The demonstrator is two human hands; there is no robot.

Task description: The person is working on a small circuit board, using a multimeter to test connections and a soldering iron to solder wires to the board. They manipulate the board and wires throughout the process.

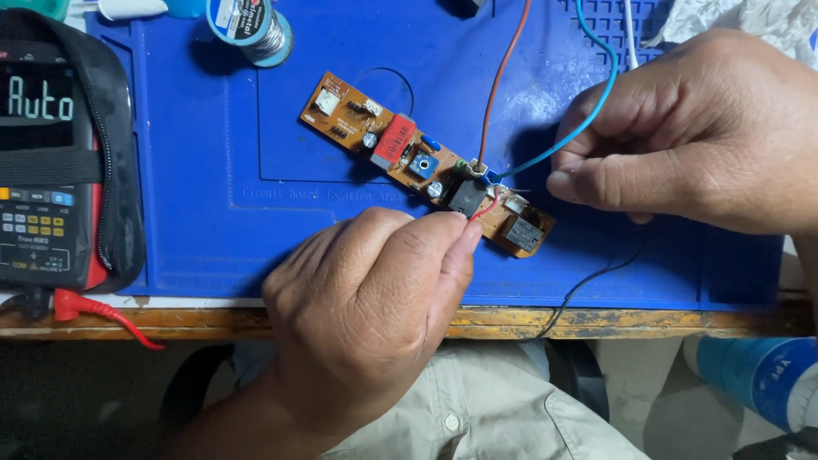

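Note:
A narrow brown circuit board (375, 135) lies slanted on a blue work mat (213, 170). It carries a red block, a blue part and black relays. My left hand (366, 315) pinches a thin red wire (487, 207) right at the board's lower end. My right hand (690, 128) grips a blue wire (596, 102) that runs to a white connector (480, 172) on the board. A brown wire (498, 77) rises from that same connector. A black wire (588, 285) trails under my right hand and off the table edge.
A multimeter (43, 170) in a black case sits at the left with a red lead (102, 311). A solder spool (251, 27) stands at the top. The worn wooden table edge (596, 322) runs below the mat. A blue bottle (758, 375) is at the lower right.

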